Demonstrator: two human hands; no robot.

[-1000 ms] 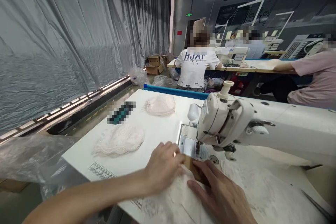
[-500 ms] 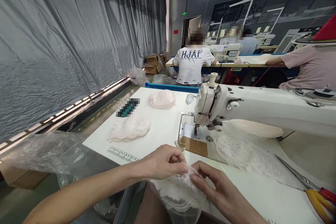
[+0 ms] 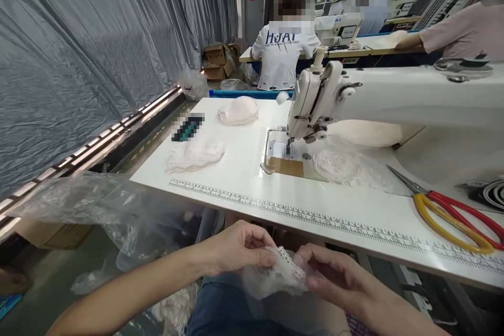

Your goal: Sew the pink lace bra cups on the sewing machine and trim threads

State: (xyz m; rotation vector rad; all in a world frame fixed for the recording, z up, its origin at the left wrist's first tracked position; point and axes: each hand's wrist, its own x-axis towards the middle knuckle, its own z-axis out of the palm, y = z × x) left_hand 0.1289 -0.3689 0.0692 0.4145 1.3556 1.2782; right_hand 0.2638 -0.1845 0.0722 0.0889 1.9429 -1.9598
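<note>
My left hand (image 3: 235, 246) and my right hand (image 3: 334, 279) both pinch a small white lace piece (image 3: 277, 274) between them, held over my lap below the front edge of the white sewing table (image 3: 299, 210). The fingers of each hand are closed on the lace. The white sewing machine (image 3: 354, 97) stands on the table beyond my hands, with more white lace (image 3: 338, 165) lying beside its needle plate.
Scissors with yellow and red handles (image 3: 452, 210) lie at the table's right. Two stacks of lace pieces (image 3: 196, 153) (image 3: 239, 110) sit at the left. A clear plastic bag (image 3: 98, 205) hangs left of the table. Other people sit at machines behind.
Both hands have drawn the lace piece away from the machine's needle, off the table and down to my lap. The view has pulled back and lowered.
</note>
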